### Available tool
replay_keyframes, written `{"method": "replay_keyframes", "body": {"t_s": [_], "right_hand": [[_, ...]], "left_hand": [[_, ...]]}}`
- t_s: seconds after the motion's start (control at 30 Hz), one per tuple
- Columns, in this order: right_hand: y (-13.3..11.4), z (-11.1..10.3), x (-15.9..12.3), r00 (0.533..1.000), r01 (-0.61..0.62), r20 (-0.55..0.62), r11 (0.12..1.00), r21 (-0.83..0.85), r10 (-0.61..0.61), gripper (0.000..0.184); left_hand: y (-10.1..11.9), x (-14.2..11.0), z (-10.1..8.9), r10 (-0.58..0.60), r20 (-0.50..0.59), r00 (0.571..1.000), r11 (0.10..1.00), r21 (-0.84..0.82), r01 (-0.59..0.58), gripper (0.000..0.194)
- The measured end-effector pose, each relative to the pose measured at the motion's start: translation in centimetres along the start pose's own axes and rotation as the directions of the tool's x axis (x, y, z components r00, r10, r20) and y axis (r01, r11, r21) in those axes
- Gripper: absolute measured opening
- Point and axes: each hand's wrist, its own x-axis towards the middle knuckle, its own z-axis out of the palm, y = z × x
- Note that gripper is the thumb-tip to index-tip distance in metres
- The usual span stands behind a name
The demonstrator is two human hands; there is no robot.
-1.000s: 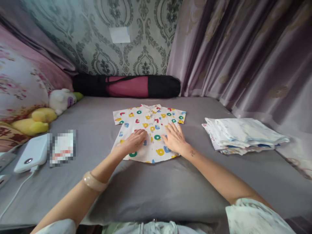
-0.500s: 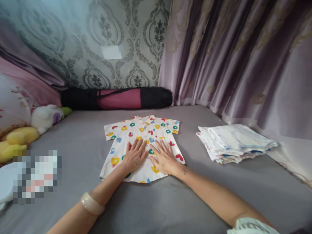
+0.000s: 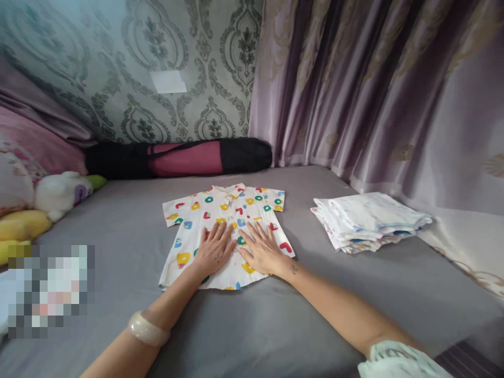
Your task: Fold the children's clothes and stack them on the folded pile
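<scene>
A short-sleeved white shirt (image 3: 226,273) with a colourful letter print lies spread out on the grey bed sheet (image 3: 129,210), its collar pointing away from me. My left hand (image 3: 214,249) rests flat on the left half of its front, fingers stretched out. Beside it, my right hand (image 3: 262,249) lies flat on the right half with fingers spread. The two hands are close together but apart, and neither grips the cloth. Part of the print under the palms is hidden.
A stack of folded clothes (image 3: 374,218) sits to the right, near the curtain (image 3: 338,105). A black and dark pink long bag (image 3: 185,157) lies along the wall. Plush toys (image 3: 59,194) are at the left, above a blurred-out patch (image 3: 59,289).
The view has shifted slightly, so everything sits a little further left in it. Both hands stay flat at about the same place on the shirt.
</scene>
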Motion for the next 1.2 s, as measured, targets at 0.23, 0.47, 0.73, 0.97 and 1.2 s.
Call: {"method": "replay_keyframes", "body": {"t_s": [0.23,0.47,0.73,0.97,1.2], "right_hand": [[0.2,-1.1,0.4,0.998,0.022,0.061,1.000,0.009,-0.022,0.065],[1.4,-4.2,7.3,1.000,-0.016,0.003,1.000,0.000,0.016,0.043],[3.2,-2.1,18.0,0.968,-0.246,-0.032,0.968,0.046,0.247,0.060],[3.6,0.2,22.0,0.936,-0.347,-0.075,0.938,-0.010,0.345,0.069],[4.4,1.6,22.7,0.934,-0.350,-0.085,0.937,-0.011,0.348,0.069]], "left_hand": [[0.1,-0.1,0.0,0.007,0.004,1.000,0.999,0.045,-0.008,0.061],[0.2,-0.1,-1.0,0.007,0.065,0.998,0.999,-0.043,-0.004,0.064],[-0.1,-0.1,-1.7,0.013,0.078,0.997,0.986,-0.169,0.000,0.072],[-0.4,-0.2,-1.6,0.042,0.073,0.996,0.984,-0.177,-0.028,0.073],[-0.4,-0.1,-1.9,-0.023,0.021,1.000,0.987,-0.156,0.026,0.065]]}}
